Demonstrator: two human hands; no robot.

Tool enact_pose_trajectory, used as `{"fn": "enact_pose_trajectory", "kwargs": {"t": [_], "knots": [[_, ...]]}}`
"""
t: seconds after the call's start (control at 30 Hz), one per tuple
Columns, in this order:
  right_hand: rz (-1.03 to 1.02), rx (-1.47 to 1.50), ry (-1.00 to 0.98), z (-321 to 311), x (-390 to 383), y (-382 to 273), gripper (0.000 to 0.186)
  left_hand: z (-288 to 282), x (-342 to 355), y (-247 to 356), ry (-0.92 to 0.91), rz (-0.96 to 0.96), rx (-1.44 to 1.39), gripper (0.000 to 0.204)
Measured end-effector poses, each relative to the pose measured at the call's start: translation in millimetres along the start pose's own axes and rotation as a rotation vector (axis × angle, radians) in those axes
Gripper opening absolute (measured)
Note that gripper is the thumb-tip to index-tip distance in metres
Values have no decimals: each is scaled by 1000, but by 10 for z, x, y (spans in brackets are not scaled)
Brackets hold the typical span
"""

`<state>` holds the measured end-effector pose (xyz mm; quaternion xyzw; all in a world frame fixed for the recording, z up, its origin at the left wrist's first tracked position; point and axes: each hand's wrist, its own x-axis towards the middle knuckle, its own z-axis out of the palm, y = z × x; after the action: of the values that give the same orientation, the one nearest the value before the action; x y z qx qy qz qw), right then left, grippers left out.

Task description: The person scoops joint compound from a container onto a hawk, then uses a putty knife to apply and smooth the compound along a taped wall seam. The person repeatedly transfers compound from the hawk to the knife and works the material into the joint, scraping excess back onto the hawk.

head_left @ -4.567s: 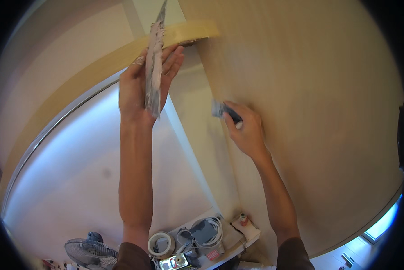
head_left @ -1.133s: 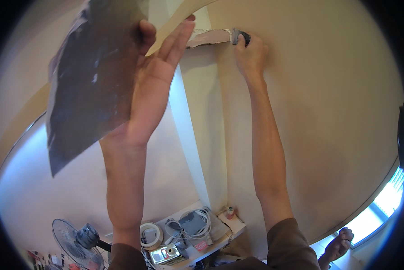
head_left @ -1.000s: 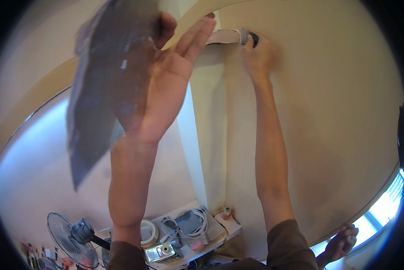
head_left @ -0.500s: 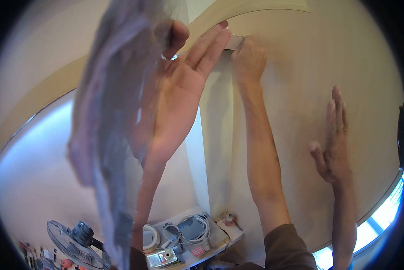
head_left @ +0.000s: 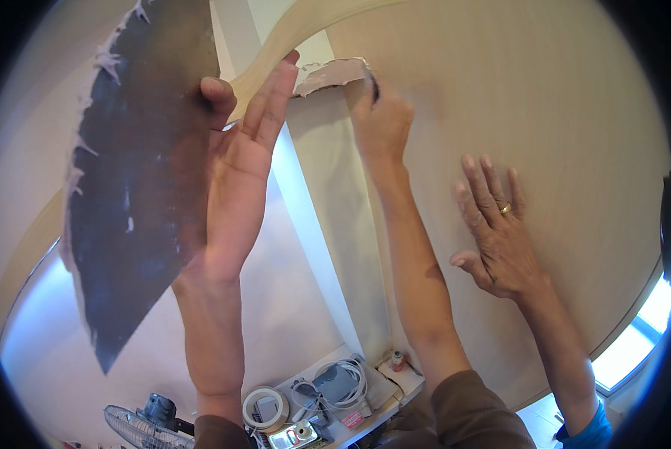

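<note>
My left hand point(head_left: 238, 161) supports a dark, flat putty plate point(head_left: 137, 172), its thumb at the plate's edge and its fingers stretched out past it. White putty clings in ragged bits along the plate's left edge. My right hand point(head_left: 384, 123) is closed around a small, dark-edged tool, apparently a putty knife point(head_left: 373, 86), mostly hidden by the fingers. It is up against a strip of pinkish-white putty point(head_left: 332, 75) spread across the top of a narrow upright cream panel point(head_left: 328, 142).
A co-worker's hand point(head_left: 500, 251) with a ring lies spread on the large wood-toned panel point(head_left: 575, 135) at right. Below stand a shelf point(head_left: 384, 400) with a tape roll point(head_left: 266, 408), coiled white cable point(head_left: 339, 385) and a small bottle point(head_left: 397, 361), and a fan point(head_left: 145, 426).
The putty plate has turned, showing its broad dark face. My hands have shifted left in view, and more of the putty strip shows. The co-worker's hand has moved left and spread flat.
</note>
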<state>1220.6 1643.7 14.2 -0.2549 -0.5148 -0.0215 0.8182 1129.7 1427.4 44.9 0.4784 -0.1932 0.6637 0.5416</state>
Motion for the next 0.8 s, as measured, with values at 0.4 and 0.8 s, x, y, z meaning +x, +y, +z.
{"fn": "enact_pose_trajectory", "kwargs": {"t": [0.4, 0.8], "knots": [[-70, -161, -43, 292, -189, 95, 33, -105, -57, -66, 75, -45, -105, 24], [85, 321, 74, 89, -230, 128, 42, -119, -87, -31, 104, -21, -65, 22]]}}
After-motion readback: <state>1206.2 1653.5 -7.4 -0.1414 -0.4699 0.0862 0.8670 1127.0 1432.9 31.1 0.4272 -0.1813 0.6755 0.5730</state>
